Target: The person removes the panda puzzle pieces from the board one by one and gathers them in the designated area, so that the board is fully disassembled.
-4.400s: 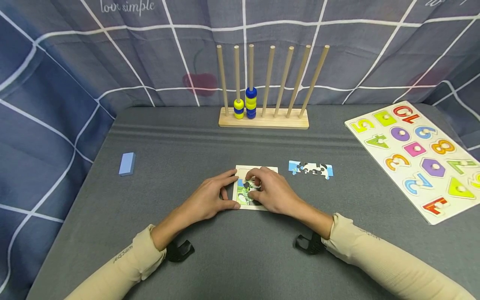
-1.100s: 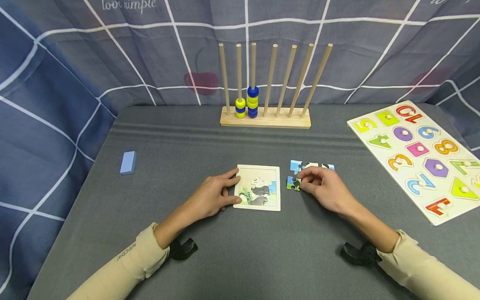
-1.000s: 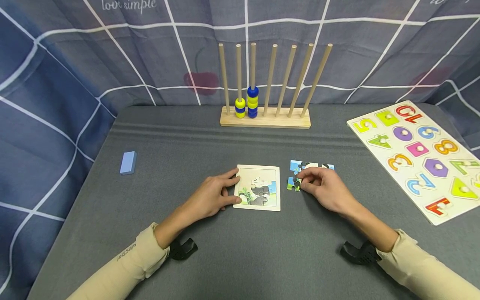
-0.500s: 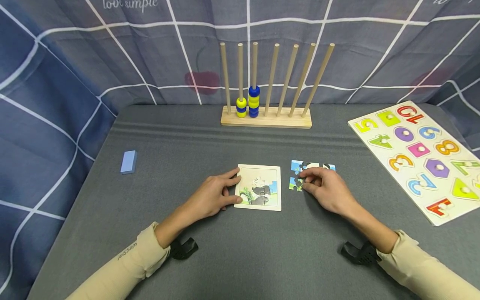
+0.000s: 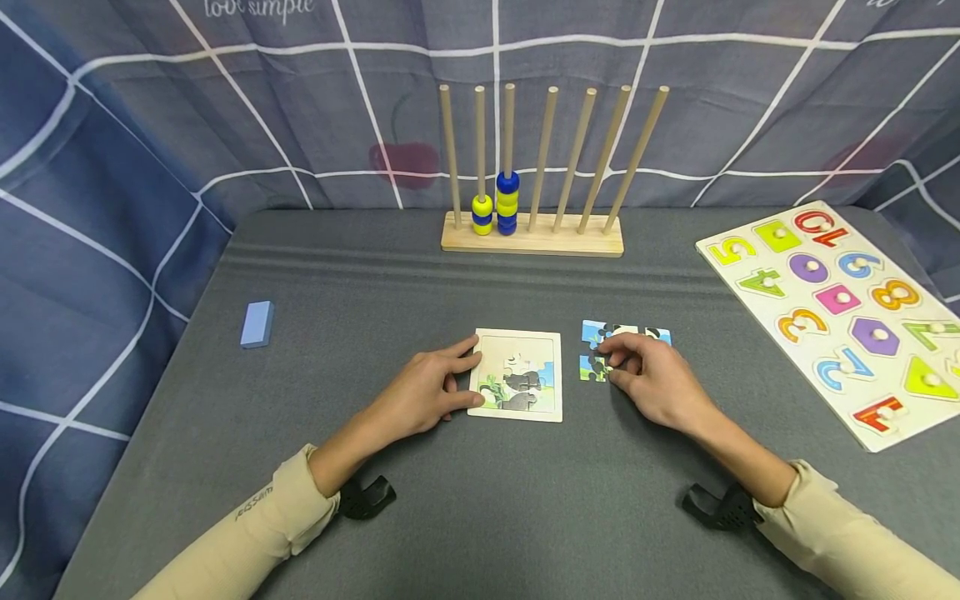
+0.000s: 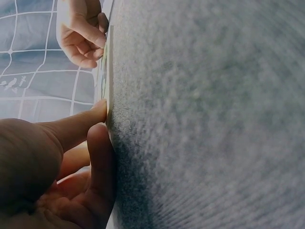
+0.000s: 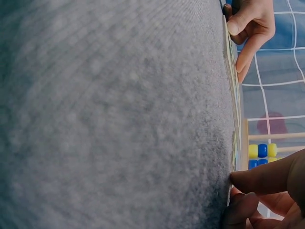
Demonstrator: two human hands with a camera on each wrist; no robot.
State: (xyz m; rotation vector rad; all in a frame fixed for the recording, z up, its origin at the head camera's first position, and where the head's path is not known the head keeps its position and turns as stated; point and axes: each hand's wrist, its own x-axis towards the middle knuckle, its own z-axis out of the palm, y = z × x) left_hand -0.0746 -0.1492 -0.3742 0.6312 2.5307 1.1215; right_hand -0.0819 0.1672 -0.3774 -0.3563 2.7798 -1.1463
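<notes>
A: Where are we?
B: My read: fitting the lower puzzle pieces (image 5: 590, 368) into line beneath the upper row (image 5: 592, 332), on the table just right of the tray (image 5: 493, 348). Strip of cloth shows between them at the left end, so not joined there.
A: Right hand?
B: The right hand (image 5: 658, 382) has thumb and forefinger bent in, narrow gap, looks like a pinch on the lower pieces. Palm hides how many.
A: Left?
B: The left hand (image 5: 429, 385) is relaxed, thumb and forefinger spread along the tray's left edge. Touching, not wrapped round it. I'd call it steadying.
A: Tray contents?
B: Inner pieces (image 5: 519, 383) fill the bottom and right-middle. Bare wood above and left of them.
A: So next move needs what?
B: Probably a small flat slide: square the tabs to the notches, close the gap, no lifting, light fingertips so the upper row doesn't skew. Then, I'd guess, a fingertip pick from the tray, with the left bracing it.
</notes>
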